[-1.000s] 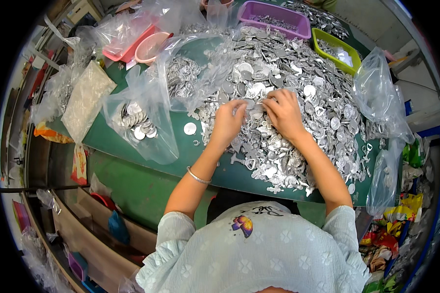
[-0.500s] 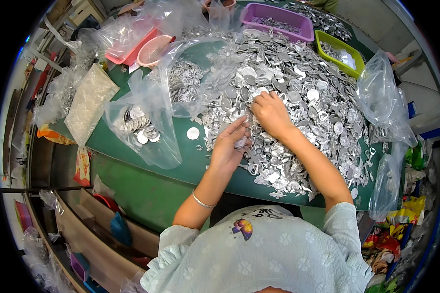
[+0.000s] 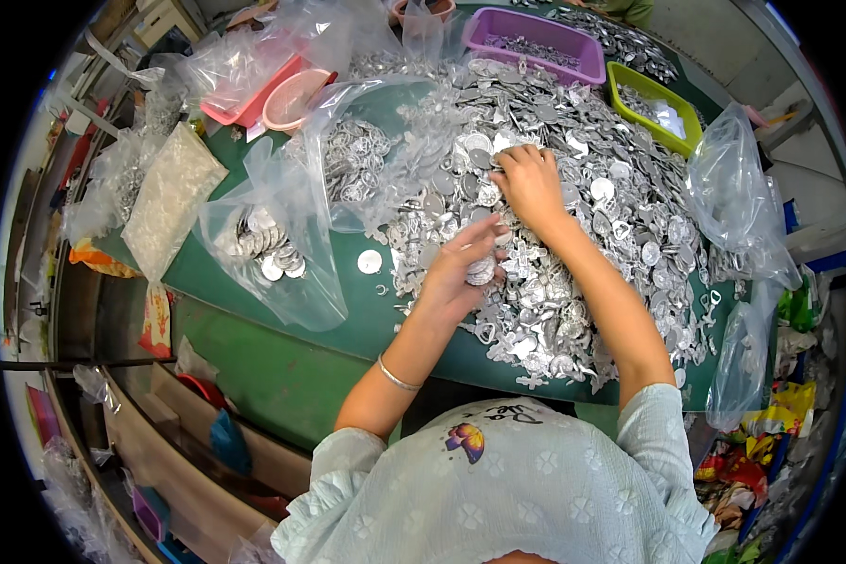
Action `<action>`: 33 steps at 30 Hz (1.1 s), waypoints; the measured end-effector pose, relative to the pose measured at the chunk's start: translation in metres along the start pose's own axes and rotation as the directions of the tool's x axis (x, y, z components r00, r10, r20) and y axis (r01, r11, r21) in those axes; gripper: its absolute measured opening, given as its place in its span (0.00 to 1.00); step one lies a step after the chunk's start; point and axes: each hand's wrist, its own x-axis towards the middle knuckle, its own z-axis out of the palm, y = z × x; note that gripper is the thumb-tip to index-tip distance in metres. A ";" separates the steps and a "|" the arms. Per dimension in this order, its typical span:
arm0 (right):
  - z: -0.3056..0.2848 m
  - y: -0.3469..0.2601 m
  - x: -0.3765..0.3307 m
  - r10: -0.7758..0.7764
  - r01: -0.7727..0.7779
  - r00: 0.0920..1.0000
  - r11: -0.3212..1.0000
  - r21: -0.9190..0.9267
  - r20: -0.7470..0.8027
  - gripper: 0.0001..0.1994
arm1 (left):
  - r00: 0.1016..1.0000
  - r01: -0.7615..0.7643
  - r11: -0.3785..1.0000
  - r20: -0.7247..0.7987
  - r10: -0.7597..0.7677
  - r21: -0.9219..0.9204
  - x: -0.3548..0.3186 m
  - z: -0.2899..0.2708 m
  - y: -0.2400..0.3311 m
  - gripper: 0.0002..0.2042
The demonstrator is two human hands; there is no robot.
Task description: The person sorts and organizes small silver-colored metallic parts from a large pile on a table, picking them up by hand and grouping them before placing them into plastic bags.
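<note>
A broad heap of silver-coloured metal pieces point(image 3: 620, 254), mostly round medallions with some small crosses and loops, covers much of the green table. My left hand point(image 3: 461, 268) is curled palm up at the heap's near left side, with a few round metal medallions point(image 3: 480, 273) in its fingers. Farther in, my right hand point(image 3: 533, 186) reaches down onto the heap, back of the hand up and fingers bent together. Its fingertips touch the pieces; what they grip, if anything, is hidden. A single round medallion point(image 3: 369, 261) lies left of the heap on the table.
Clear plastic bags hold medallions point(image 3: 282, 246) and ring-like pieces point(image 3: 355, 155) on the left. Behind stand a purple basket point(image 3: 536, 47), a green basket point(image 3: 663, 108) and pink baskets point(image 3: 254, 94). More clear bags point(image 3: 738, 179) hang at the right edge.
My right hand has moved farther out and slightly right over the heap. My left hand has shifted right, its fingers a little more spread, still with medallions in it.
</note>
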 end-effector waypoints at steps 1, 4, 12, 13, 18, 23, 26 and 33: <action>0.000 0.001 -0.002 -0.033 0.033 0.999 0.999 -0.014 -0.008 0.08 | 0.997 -0.079 0.995 0.012 0.078 0.054 0.001 -0.002 0.001 0.21; -0.010 0.002 -0.009 -0.097 0.099 0.995 0.994 0.036 -0.030 0.06 | 0.991 -0.108 0.993 -0.080 0.111 0.039 0.003 -0.013 0.015 0.23; -0.002 -0.008 0.012 0.137 -0.127 0.987 0.984 -0.128 0.078 0.13 | 0.552 -0.264 -0.297 0.396 0.733 0.918 0.052 -0.015 0.039 0.09; -0.002 -0.008 0.015 0.169 -0.166 0.983 0.985 -0.048 0.068 0.13 | 0.600 -0.160 -0.351 0.373 0.708 0.923 0.056 -0.011 0.040 0.09; -0.004 0.001 0.012 0.224 -0.200 0.967 0.962 0.185 -0.121 0.14 | 0.731 0.074 -0.477 0.278 0.624 0.876 0.059 0.006 0.036 0.11; -0.046 0.040 -0.014 0.676 -0.435 0.735 0.424 0.795 0.042 0.09 | 0.670 0.006 -0.459 0.337 0.661 0.888 0.062 0.000 0.027 0.09; -0.080 0.064 -0.036 0.668 -0.273 0.568 -0.397 0.876 0.480 0.11 | 0.582 -0.172 -0.350 0.382 0.718 0.921 0.061 -0.004 0.027 0.07; -0.084 0.080 -0.055 0.598 -0.600 0.585 -0.135 0.788 0.548 0.10 | 0.796 -0.466 0.624 -0.012 0.606 0.627 0.051 -0.023 0.030 0.06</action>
